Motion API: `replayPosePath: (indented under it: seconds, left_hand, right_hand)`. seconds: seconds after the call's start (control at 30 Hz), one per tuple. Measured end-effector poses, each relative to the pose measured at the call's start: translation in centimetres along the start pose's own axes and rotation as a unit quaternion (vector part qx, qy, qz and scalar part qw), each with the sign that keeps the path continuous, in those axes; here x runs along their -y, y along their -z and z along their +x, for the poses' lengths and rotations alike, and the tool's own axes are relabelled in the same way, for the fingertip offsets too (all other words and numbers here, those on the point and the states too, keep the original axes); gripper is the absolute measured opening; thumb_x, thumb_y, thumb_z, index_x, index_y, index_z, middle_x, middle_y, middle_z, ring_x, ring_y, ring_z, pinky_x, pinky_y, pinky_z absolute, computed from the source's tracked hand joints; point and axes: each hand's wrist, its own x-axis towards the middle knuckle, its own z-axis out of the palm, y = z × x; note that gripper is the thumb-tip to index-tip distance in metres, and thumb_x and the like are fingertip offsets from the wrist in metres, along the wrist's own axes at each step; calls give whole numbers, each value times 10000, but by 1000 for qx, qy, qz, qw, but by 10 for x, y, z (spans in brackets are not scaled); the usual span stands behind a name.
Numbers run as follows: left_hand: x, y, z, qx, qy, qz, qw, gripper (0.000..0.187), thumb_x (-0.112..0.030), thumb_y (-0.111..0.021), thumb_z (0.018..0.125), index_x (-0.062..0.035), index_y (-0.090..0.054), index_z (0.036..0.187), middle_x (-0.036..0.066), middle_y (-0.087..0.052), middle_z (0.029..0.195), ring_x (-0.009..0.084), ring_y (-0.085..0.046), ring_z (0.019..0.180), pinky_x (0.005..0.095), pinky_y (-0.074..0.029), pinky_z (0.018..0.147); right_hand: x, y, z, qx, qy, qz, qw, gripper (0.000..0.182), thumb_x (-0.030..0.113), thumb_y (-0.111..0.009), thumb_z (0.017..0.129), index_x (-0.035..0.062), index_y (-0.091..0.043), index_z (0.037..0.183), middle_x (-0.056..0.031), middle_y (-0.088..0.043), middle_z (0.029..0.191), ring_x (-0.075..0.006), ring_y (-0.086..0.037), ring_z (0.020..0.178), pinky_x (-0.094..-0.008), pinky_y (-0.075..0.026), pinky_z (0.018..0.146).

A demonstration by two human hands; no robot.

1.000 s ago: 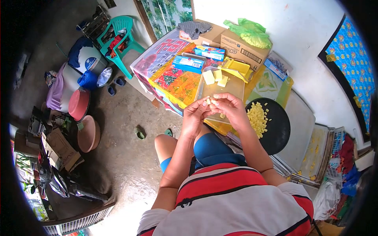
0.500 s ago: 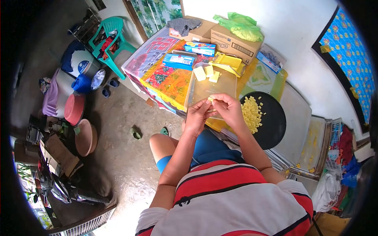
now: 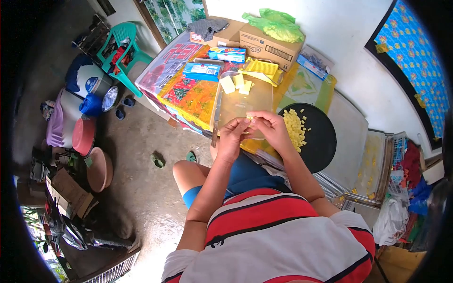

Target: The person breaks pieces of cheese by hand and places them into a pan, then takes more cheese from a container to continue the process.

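My left hand [image 3: 233, 137] and my right hand [image 3: 270, 128] meet over the near end of a clear tray [image 3: 240, 106]. Fingers of both are pinched together on a small pale yellow piece [image 3: 250, 119], partly hidden by the fingertips. Several pale yellow blocks [image 3: 228, 85] lie at the tray's far end. To the right, a round black pan [image 3: 321, 141] holds many small yellow cubes [image 3: 294, 126] along its left side.
Blue boxes [image 3: 202, 71], a yellow ridged tray [image 3: 262, 68] and a cardboard box [image 3: 268, 49] with a green bag [image 3: 278, 26] stand behind on the table. Metal trays [image 3: 347, 122] lie right of the pan. A green chair [image 3: 123, 52] stands at the left.
The whole view has shifted slightly, with the table things appearing further left and up. Both hands stay together over the tray, with the fingers in a slightly different pinch.
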Motion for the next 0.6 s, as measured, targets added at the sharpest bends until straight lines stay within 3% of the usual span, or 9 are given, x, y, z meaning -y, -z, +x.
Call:
replayPosePath:
  seconds: [0.23,0.33,0.43,0.6]
  left_hand:
    - [28,-6,22,44,-106,220,969,206,-181,-642,884,-8,-655,994,45,-670,830,73,-582,708,224,-457,604]
    - [40,-12,33,74,-48,259,962,272,-201,-653,878,-8,-646,1069,33,-651,805,64,-555,674,215,-441,582]
    - [45,-15,33,54,-28,268,962,314,-212,-663,869,-14,-636,1110,24,-628,778,71,-550,653,212,-448,579]
    - [51,8,37,-6,-20,270,963,293,-212,-649,875,-23,-640,1098,27,-620,770,86,-564,657,224,-471,587]
  right_hand:
    - [0,31,-7,-36,-116,70,990,232,67,-622,868,-42,-636,1072,-88,-668,942,-128,-635,854,-238,-510,783]
    - [-21,59,-6,-98,-105,128,981,240,69,-651,842,-47,-642,1052,-93,-666,922,-133,-635,848,-244,-518,775]
    - [-45,112,2,-201,-63,14,977,226,60,-662,822,-52,-656,1018,-70,-664,849,-118,-631,755,-245,-517,669]
    - [-79,184,9,-273,-119,-196,934,204,54,-633,825,-37,-675,1004,-70,-677,793,-125,-635,698,-262,-512,642]
